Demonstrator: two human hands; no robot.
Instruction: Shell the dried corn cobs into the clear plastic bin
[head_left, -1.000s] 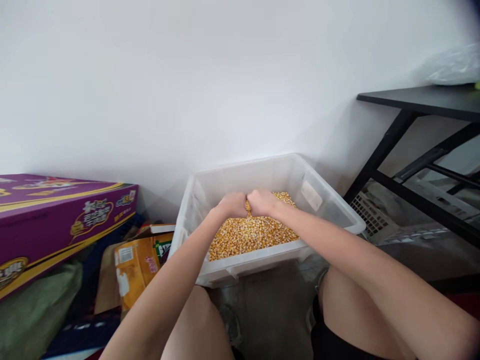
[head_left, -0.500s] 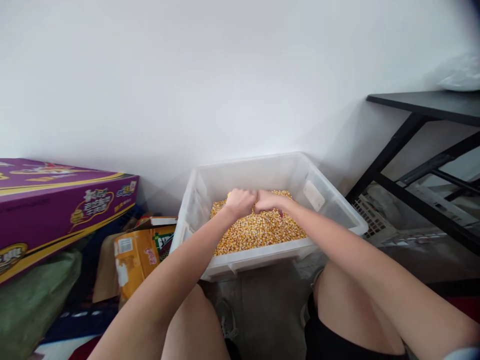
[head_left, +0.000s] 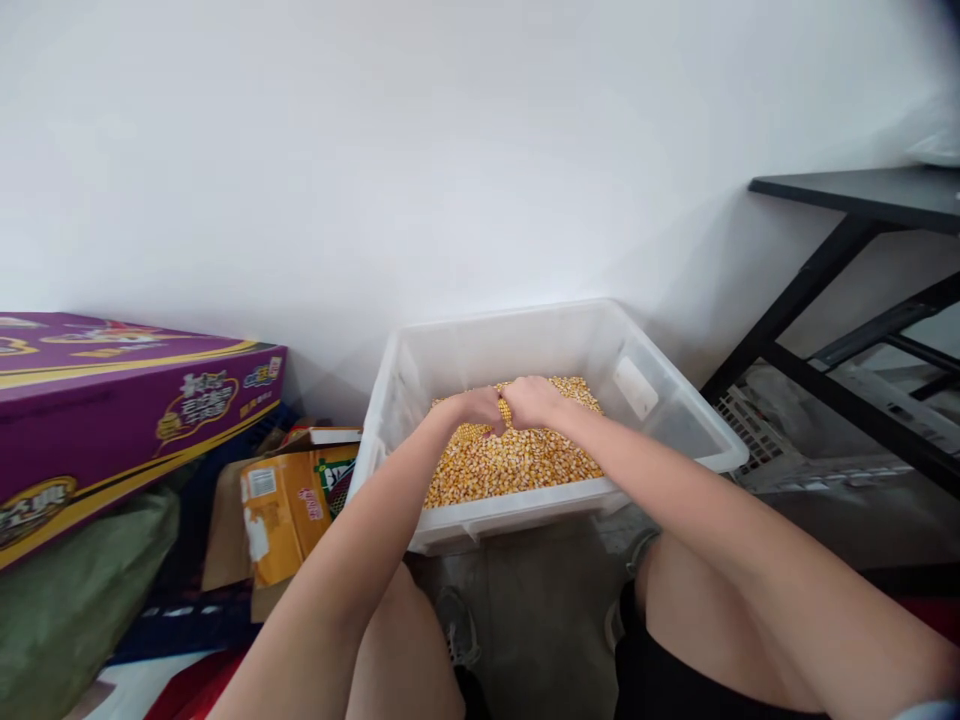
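Observation:
Bent inward over the tub, my left hand (head_left: 480, 406) is closed on yellow corn, its thumb and fingers towards my right hand. Knuckles up, my right hand (head_left: 531, 402) is closed right beside it. A corn cob (head_left: 505, 412) with yellow kernels shows in the gap between the hands, gripped from both sides. More yellow corn (head_left: 471, 435) shows under my left palm; whether it is a second cob I cannot tell. Loose corn kernels (head_left: 517, 462) lie heaped below in a translucent plastic tub (head_left: 517, 510). My fingers are partly hidden.
To the left are a purple carton (head_left: 112, 410), an orange packet box (head_left: 289, 510) and a green bag (head_left: 82, 590). A black metal-framed table (head_left: 862, 190) stands at the right, with a white slatted basket (head_left: 750, 425) under it. The white wall (head_left: 480, 170) rises behind the tub.
Both hands have turned at the wrist and shifted slightly, so the cob between them now shows. The view has moved a little to the left.

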